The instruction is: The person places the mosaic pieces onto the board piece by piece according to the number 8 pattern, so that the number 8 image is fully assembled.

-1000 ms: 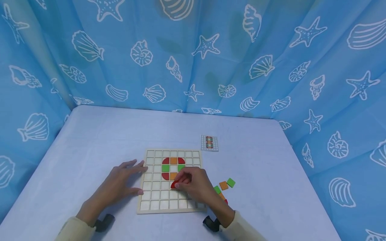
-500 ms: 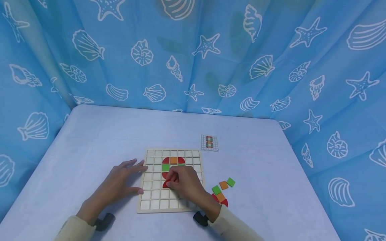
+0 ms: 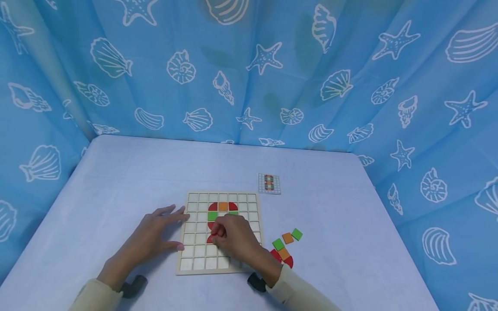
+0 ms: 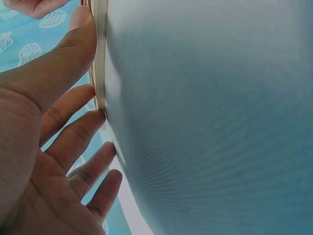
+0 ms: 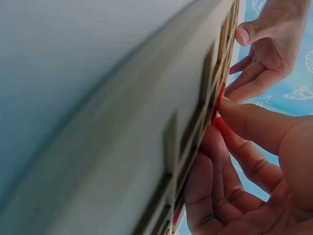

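Note:
A wooden grid board (image 3: 199,251) lies on the table. My left hand (image 3: 155,231) rests at its left edge, fingers spread, thumb and fingertips touching the rim. Over the middle of the board, my right hand (image 3: 237,237) pinches a red quarter-round tile (image 3: 210,239) between thumb and index finger, low at a grid cell. In the right wrist view the red tile (image 5: 221,93) shows under the thumb. Above it in the grid sit red corner tiles (image 3: 213,207), an orange square (image 3: 223,206) and a green square (image 3: 212,216). My right hand hides some cells.
Right of the board lie several loose tiles, among them a green square (image 3: 297,234), an orange square (image 3: 288,238) and a red rounded tile (image 3: 288,261). A small pattern card (image 3: 269,183) lies beyond the board's upper right corner. A blue shell-print curtain (image 3: 229,56) encloses the table.
My right hand has moved left across the board with the red tile, then settled lower over a cell beneath the left red tile. The left hand keeps its place at the edge.

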`<state>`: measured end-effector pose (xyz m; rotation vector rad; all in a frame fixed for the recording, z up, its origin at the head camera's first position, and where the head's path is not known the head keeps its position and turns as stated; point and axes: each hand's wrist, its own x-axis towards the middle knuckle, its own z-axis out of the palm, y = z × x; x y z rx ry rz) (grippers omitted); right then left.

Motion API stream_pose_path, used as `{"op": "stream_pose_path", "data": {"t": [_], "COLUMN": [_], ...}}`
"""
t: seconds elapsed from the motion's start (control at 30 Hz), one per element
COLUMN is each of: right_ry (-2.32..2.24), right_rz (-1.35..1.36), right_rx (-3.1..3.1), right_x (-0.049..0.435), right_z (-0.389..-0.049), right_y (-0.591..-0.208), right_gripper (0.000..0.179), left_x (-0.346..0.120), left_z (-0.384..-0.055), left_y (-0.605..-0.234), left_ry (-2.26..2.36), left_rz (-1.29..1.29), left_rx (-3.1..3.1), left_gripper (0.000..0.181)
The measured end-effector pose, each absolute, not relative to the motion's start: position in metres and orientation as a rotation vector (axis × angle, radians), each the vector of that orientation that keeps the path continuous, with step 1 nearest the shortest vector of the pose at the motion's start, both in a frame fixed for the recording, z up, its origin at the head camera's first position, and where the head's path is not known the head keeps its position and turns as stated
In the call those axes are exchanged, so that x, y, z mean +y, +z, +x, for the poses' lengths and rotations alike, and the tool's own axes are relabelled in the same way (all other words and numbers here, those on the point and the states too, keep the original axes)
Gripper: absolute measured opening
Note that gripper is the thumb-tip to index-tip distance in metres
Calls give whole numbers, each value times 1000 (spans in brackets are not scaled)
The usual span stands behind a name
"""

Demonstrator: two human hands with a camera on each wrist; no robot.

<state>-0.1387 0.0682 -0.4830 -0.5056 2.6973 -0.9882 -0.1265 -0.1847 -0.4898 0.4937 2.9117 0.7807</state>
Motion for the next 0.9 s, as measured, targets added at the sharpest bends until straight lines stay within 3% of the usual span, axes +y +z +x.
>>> {"op": "stream_pose_path", "data": {"t": [0.23,0.53,0.9], "right_ry": [-1045,-1382,-1390], "right_rz": [-497,-484,-211], "right_rx": [2594,2406,2533], "right_x": [80,129,203], "right_z": [-141,-142,-137], "right_y": [-480,-479,-476], "right_gripper": [22,25,32], "left_x": [-185,-185,-186], "left_z": [-127,-127,-127], "left_y": [-492,-492,-493], "left_ry": [801,777,775], "left_rz": [491,484,474], "left_rx": [2903,2918,2912], "left_gripper": [82,83,84]}}
